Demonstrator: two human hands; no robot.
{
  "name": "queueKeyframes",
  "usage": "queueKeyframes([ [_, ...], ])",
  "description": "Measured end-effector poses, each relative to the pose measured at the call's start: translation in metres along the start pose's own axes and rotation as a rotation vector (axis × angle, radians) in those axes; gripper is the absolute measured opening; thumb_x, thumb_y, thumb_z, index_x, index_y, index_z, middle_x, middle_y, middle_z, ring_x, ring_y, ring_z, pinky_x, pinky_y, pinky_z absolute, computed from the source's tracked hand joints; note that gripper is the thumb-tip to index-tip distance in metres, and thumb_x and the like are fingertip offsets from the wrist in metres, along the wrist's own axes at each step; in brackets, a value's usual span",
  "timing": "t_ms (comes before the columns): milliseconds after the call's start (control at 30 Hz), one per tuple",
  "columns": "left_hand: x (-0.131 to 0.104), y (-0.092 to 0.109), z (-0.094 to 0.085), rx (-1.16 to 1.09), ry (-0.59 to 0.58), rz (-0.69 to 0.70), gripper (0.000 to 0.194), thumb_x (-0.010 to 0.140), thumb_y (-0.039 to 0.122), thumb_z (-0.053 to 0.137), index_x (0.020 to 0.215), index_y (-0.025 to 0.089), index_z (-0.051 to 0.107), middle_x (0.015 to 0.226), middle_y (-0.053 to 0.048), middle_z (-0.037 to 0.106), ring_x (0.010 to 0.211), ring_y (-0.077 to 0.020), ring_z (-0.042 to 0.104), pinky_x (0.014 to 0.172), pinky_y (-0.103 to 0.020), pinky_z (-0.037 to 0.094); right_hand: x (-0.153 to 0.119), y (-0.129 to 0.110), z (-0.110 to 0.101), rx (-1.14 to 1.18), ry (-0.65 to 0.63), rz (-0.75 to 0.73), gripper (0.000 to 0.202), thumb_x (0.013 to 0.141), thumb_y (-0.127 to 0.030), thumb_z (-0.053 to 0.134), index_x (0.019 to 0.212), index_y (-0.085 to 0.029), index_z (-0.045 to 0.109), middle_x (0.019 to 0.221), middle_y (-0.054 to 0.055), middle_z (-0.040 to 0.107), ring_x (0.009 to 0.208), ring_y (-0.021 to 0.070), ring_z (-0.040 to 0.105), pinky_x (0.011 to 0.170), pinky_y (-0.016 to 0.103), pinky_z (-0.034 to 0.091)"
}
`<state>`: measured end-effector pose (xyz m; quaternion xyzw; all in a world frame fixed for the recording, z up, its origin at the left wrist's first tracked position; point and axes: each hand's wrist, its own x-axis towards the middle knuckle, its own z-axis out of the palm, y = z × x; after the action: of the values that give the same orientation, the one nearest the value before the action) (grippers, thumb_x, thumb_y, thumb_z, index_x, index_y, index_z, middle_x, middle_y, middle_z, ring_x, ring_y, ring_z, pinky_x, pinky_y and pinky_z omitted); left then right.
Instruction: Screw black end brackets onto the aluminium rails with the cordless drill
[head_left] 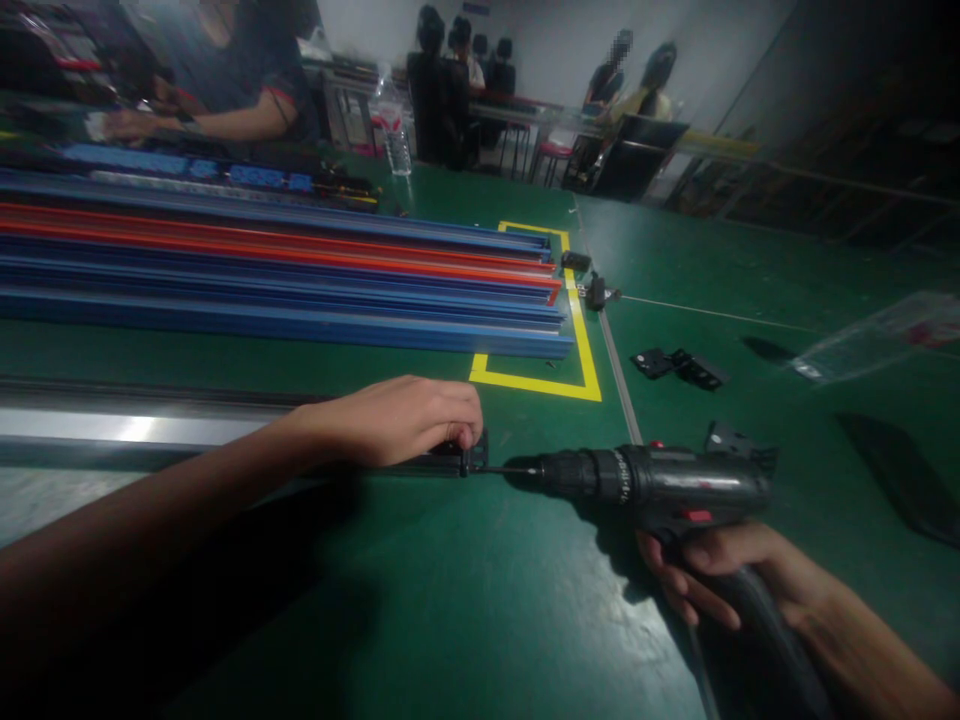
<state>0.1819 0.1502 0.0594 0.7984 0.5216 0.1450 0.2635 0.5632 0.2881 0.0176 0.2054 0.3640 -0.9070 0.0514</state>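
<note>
In the head view my right hand (720,575) is wrapped round the grip of a black power drill (675,485) with a red switch. Its long thin bit (499,470) points left, and the tip meets a small black end bracket (472,455). My left hand (416,420) is closed over that bracket, fingers bent down and partly hiding it. The bracket sits at the right end of a long silver and black metal profile (150,428), which runs left under my forearm. Whether a screw is at the bit's tip, I cannot tell.
Blue and red profiles (300,335) lie behind, their ends within a yellow tape outline (536,385). Black brackets (679,367), a dark flat object (896,475) and a lying clear bottle (885,335) are at right. Another bottle (396,130) stands behind; a person (225,90) works across the table.
</note>
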Motion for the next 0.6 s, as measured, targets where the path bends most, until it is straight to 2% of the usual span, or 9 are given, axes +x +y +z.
queueKeyframes([
  [600,-0.0002,-0.0007,0.0002,0.005,0.016,0.005,0.022,0.101,0.017,0.044,0.097,0.022,0.065,0.102,0.001,0.064,0.092,-0.0134,0.06,0.08,-0.024,0.04,-0.0002,0.0018,-0.0021,-0.016,0.005,-0.01,0.028,0.076,-0.023,0.072,0.1,-0.008,0.076,0.075,0.005,0.072,0.044,0.0061,0.059,0.063,0.025,0.059],
])
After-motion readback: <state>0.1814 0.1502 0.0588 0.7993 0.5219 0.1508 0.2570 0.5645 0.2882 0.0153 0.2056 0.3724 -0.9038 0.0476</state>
